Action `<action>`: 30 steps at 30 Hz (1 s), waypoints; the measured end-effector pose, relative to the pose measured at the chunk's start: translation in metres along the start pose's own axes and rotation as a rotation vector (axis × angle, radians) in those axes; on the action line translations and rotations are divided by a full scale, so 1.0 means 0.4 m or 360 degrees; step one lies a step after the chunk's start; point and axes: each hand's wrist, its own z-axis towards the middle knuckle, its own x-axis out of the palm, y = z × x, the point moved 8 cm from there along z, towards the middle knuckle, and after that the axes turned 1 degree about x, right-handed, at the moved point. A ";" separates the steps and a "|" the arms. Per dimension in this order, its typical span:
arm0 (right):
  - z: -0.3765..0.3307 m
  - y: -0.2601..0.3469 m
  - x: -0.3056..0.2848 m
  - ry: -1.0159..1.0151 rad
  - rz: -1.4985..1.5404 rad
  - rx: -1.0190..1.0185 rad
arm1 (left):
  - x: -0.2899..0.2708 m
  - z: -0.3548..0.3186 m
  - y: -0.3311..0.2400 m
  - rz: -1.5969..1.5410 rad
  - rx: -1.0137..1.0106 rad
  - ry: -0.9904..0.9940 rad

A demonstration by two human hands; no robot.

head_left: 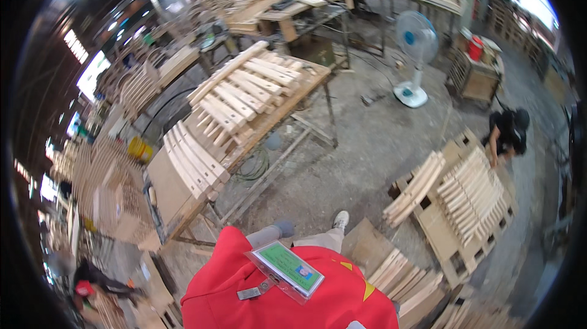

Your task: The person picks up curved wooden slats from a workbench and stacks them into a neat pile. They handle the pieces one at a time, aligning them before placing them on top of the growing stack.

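Neither my left hand nor my right hand can be made out; my red shirt (287, 295) with a clipped badge (288, 271) fills the lower middle. A small whitish patch at the bottom edge is too cut off to tell. Ahead to the left stands a wooden workbench (278, 112). Across it lie many notched pale wood slats (244, 93) in rows, under one long bar (227, 72). Several curved slats with slots (194, 161) lie side by side at its near end. Close by on my right are stacked wood pieces (400, 277).
A pallet (441, 231) on the right carries wood parts (474, 191), with a person (509, 133) bending over it. Beyond stand a white fan (416, 54) and a wooden cart (477, 75). Another person (98, 286) is at lower left. A yellow bucket (140, 150) stands left of the bench.
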 end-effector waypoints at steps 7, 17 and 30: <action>0.270 0.145 -0.327 0.0022 0.0408 0.0030 | 0.066 -0.014 0.151 -0.0226 -0.0281 -0.0046; 0.572 0.571 -0.802 0.0046 0.0788 -0.0211 | -0.283 0.150 0.373 -0.0742 -0.0057 -0.0925; 0.793 0.738 -1.098 -0.0376 0.0282 -0.0826 | -0.802 0.024 0.643 -0.0893 0.0012 -0.1880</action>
